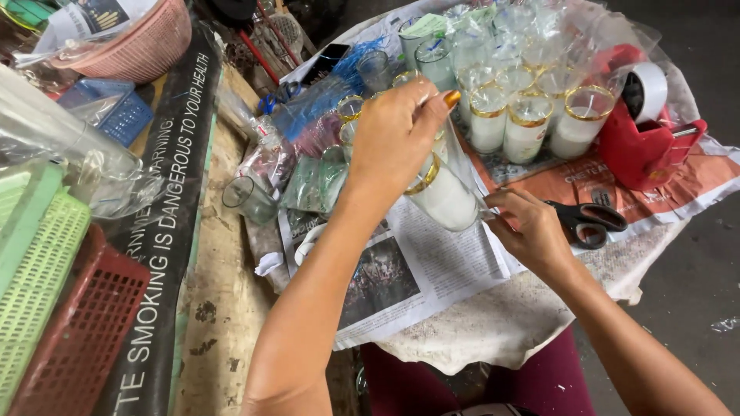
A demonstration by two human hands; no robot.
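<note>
My left hand (393, 135) grips a gold-rimmed glass filled with white wax (445, 199), tilted over a newspaper sheet (432, 266). A thin clear plastic wrap covers the glass. My right hand (528, 227) pinches the plastic at the glass's lower end, fingers closed on it. Black scissors (590, 222) lie just right of my right hand. Several more gold-rimmed wax-filled glasses (528, 123) stand in a group behind, partly under clear plastic.
A red tape dispenser with a white roll (647, 131) sits at the right. Empty glasses (248, 199) and plastic bags lie to the left. Green (38, 254), red (81, 339) and pink (139, 42) baskets line the left edge, beside a black banner (166, 231).
</note>
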